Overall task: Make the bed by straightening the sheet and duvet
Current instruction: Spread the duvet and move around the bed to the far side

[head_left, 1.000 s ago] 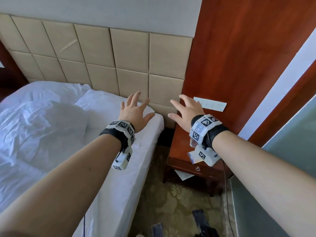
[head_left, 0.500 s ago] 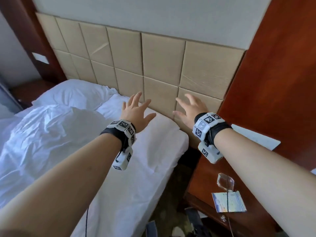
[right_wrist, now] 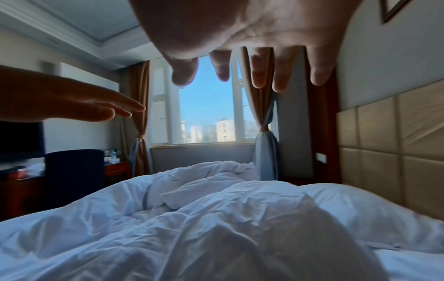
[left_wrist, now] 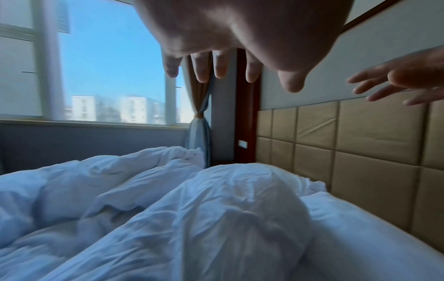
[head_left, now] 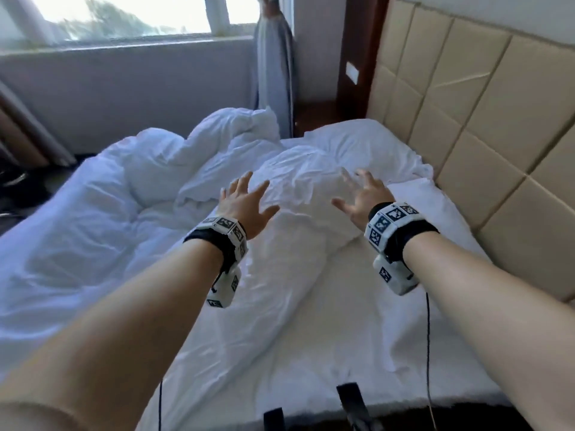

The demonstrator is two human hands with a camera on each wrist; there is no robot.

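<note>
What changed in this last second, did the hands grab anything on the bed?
No grab yet. The person's view swung left, from the bedside table and bed corner to across the bed toward the window. Both hands went with it: the left hand and right hand now reach over the rumpled duvet instead of toward the headboard. Unchanged: both hands stay spread, holding nothing; the duvet looks just as crumpled.

The bed [head_left: 389,362] carries a white sheet [head_left: 367,321], bare along its near right part beside the padded headboard [head_left: 485,126]. A crumpled white duvet [head_left: 102,219] lies heaped over the left and far side, one rumpled fold running toward the near edge. A white pillow [head_left: 357,141] rests at the far right against the headboard, and the duvet overlaps its near side.
</note>
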